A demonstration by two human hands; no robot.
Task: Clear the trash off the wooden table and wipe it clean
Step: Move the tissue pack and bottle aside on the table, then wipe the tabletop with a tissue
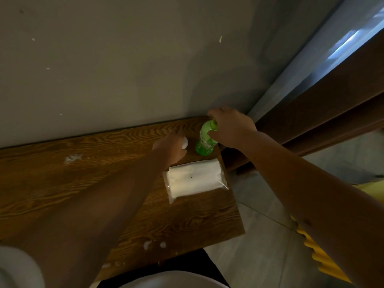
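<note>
A green plastic bottle (204, 140) stands upright at the far right corner of the wooden table (62, 183). My right hand (230, 125) is closed around its neck and cap. My left hand (172, 146) sits just left of the bottle with a small white crumpled piece (184, 143) in its fingers. In front of both hands a clear plastic pack of white tissues (193, 179) lies flat on the table. White smears and crumbs mark the wood at the left (72, 157) and near the front edge (154, 245).
A grey wall (124, 69) rises right behind the table. A dark wooden frame (322, 121) and a curtain stand to the right. Tiled floor (259, 235) lies past the table's right edge, and a yellow ridged object (318, 254) is at the lower right.
</note>
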